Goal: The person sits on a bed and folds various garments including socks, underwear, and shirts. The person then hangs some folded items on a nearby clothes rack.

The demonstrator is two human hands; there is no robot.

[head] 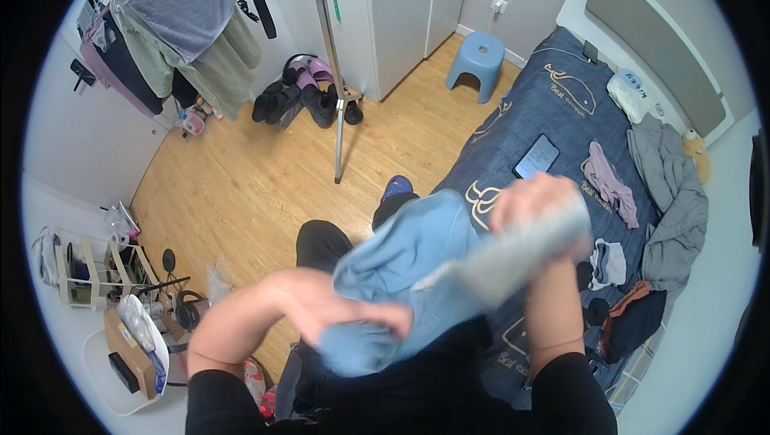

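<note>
A light blue garment (415, 242) with a pale grey inner side is stretched, blurred by motion, between my two hands above my lap. My left hand (361, 314) grips its bunched lower left end. My right hand (541, 212) is closed on the pale grey part at the upper right, over the bed's edge. On the dark blue bedspread (517, 116) beyond my right hand lie a smartphone (537, 156), a lilac cloth (609, 185) and a folded white and dark cloth (607, 263).
A grey garment (674, 206) and dark clothes (637, 320) lie along the bed's far side. A blue plastic stool (478, 62) stands by the bed. Ahead are a metal stand leg (338, 146), shoes (307, 101) and hanging clothes (180, 32); a shelf rack (90, 272) and white bin (99, 375) are at left.
</note>
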